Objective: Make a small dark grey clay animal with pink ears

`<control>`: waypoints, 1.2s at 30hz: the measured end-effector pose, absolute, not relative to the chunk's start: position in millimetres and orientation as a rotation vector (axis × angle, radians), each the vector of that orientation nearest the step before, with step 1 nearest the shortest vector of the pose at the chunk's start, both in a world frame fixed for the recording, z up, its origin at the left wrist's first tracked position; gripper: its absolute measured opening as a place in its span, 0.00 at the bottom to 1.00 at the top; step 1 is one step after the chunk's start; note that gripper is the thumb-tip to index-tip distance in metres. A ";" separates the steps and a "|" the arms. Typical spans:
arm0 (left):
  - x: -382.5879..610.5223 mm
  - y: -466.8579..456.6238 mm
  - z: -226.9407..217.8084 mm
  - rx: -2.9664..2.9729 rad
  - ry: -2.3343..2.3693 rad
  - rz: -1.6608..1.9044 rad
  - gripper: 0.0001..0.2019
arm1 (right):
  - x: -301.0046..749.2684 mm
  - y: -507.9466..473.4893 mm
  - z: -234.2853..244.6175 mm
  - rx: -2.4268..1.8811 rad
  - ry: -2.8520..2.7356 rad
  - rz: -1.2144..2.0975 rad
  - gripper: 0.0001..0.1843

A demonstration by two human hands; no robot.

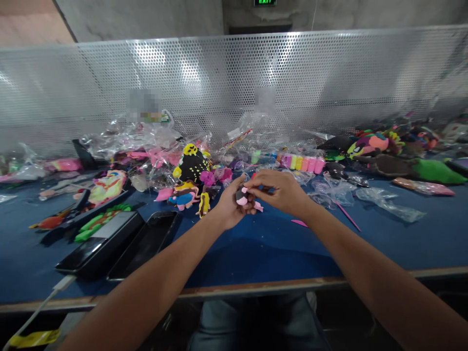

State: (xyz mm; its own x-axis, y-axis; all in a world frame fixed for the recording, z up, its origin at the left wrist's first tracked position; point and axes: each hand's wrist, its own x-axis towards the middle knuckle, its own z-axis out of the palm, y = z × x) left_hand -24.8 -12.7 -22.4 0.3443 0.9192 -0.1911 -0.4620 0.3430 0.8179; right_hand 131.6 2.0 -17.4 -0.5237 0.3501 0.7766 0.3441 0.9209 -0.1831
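My left hand [234, 202] is curled around a small black and pink clay figure [242, 196], held just above the blue table. Thumb and fingertips of my right hand [276, 190] are pinched together at the figure's upper right side. Whether a bit of clay sits in that pinch is too small to see. A pink piece [259, 206] shows just past the left fingers. Left of my hands stand a black clay cone with yellow dots [193, 165] and a small yellow and brown clay figure [204, 204].
A power bank [100, 246] with a white cable and a dark phone [146, 243] lie at the left front. Bright clay tubs [302, 163], plastic wrappers [391, 202] and a pink modelling tool [347, 217] lie to the right. A perforated metal screen [234, 78] closes the back.
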 end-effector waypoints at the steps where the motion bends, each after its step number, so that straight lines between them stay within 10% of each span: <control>1: -25.0 -12.2 -22.7 0.741 0.741 1.010 0.28 | 131.6 1.8 -17.3 -0.490 -2.169 0.004 0.08; 36: -17.4 -14.4 -29.1 0.790 0.673 0.874 0.24 | 133.7 -1.0 -10.3 -0.678 -2.119 0.759 0.07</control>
State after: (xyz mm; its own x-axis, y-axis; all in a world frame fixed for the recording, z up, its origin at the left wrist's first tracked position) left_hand -17.4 -14.4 -29.1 0.4796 0.8567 -0.1898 -0.4018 0.4067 0.8205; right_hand 133.7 -1.0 -10.3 -0.5614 0.6723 0.4825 0.2134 0.6809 -0.7005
